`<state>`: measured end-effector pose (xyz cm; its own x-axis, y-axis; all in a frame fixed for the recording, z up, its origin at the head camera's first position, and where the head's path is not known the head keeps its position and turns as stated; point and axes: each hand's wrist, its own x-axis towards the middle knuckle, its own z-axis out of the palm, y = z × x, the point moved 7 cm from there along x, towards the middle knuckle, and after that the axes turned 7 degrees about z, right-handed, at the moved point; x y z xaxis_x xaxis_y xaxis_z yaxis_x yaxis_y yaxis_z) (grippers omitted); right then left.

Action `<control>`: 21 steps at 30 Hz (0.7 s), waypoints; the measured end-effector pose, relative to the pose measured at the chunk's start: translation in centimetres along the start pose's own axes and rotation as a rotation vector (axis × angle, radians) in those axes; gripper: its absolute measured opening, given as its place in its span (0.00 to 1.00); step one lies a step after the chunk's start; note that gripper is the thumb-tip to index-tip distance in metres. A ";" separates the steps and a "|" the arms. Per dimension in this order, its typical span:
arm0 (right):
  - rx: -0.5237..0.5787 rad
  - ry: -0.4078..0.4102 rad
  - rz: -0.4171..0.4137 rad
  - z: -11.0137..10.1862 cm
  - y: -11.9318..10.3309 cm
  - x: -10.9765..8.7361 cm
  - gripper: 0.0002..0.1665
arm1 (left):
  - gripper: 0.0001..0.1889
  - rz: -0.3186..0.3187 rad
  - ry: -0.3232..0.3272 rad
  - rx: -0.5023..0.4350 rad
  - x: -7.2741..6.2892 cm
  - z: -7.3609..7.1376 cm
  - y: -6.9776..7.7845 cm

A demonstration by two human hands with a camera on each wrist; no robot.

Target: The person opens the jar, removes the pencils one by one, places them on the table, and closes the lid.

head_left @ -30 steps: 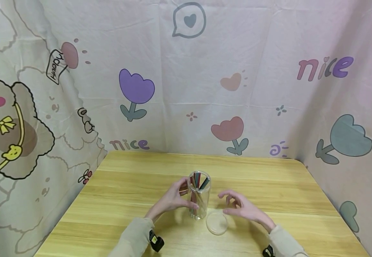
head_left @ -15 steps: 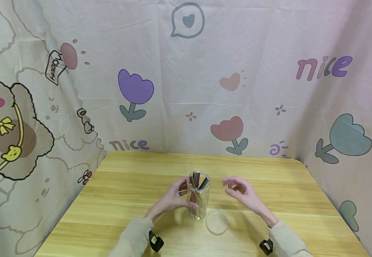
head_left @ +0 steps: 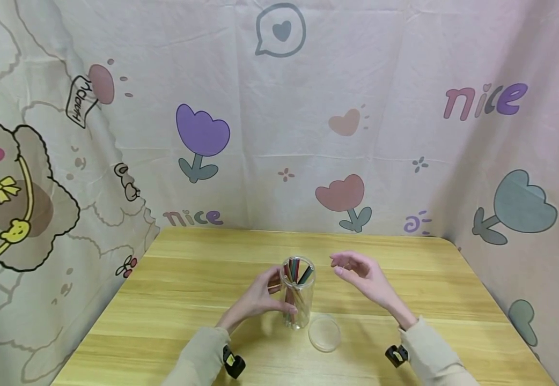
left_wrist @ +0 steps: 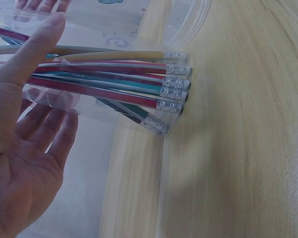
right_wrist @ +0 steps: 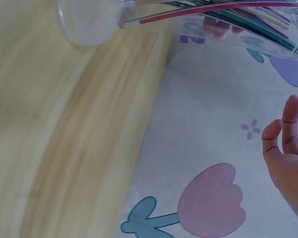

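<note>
A clear plastic jar (head_left: 306, 305) stands upright and lidless on the table. Several pencils (left_wrist: 119, 84) in red, green, yellow and other colours lean inside it, their metal-banded ends at the jar's bottom in the left wrist view. My left hand (head_left: 262, 294) grips the jar from the left, thumb in front and fingers round the far side. A round clear lid (head_left: 324, 333) lies flat on the table just in front of the jar, to its right. To the right of the jar, apart from it, my right hand (head_left: 363, 276) hovers with loosely bent fingers and holds nothing.
The wooden table (head_left: 202, 262) reaches back to a pale patterned cloth (head_left: 279, 107) that hangs behind it. More cloth hangs at both sides. Small black devices sit on both wrists, such as the right wrist camera (head_left: 396, 355).
My right hand has moved up and away from beside the lid to near the height of the jar's mouth. The left hand, the jar and the lid stay in place.
</note>
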<state>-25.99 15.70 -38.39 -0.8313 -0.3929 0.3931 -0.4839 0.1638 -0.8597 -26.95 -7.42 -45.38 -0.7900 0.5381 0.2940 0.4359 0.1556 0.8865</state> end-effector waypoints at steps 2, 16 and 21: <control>-0.008 -0.009 0.007 0.1 -0.3 0.2 0.16 | 0.44 -0.006 0.000 -0.003 0.0 0.0 0.0; -0.140 -0.113 0.005 1.8 -1.8 2.4 0.11 | 0.44 0.018 0.010 -0.022 0.0 0.1 -0.1; -0.147 -0.148 -0.003 2.3 -1.8 3.0 0.10 | 0.44 0.019 0.008 -0.022 0.0 0.1 -0.1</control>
<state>-27.02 12.18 -36.42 -0.7860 -0.5204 0.3339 -0.5299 0.2886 -0.7975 -27.01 -7.37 -45.52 -0.7853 0.5339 0.3136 0.4411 0.1270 0.8884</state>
